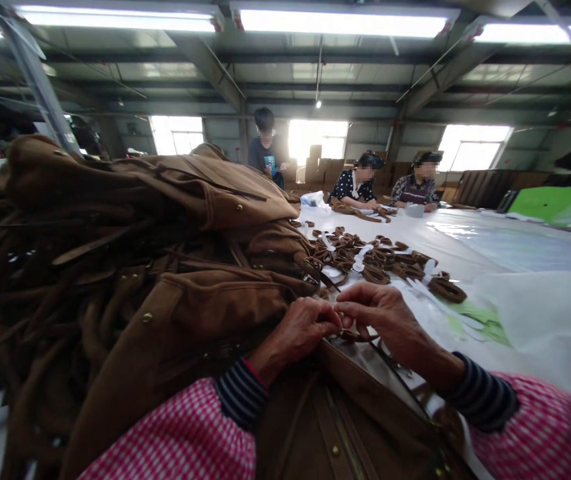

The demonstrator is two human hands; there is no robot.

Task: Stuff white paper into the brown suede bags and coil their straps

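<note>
A brown fabric bag (pixel 365 413) with zips and brass-coloured studs lies directly before me. At its upper edge my left hand (pixel 305 330) is closed, thumb and fingers pinched together. My right hand (pixel 390 323) meets it there, its thumb and forefinger also in a pinch. What the fingertips grip is small and largely hidden between them. Just under the right fingers shows a narrow brown strap (pixel 358 336). Another brown bag (pixel 165 340) rests against my left forearm.
Brown bags and dangling straps form a tall heap (pixel 165 187) on the left. Coiled brown straps (pixel 375 257) with white tags lie across the white table (pixel 470 247). Clear plastic sheeting (pixel 555 320) is at the right. Two people sit across the table; another stands farther back.
</note>
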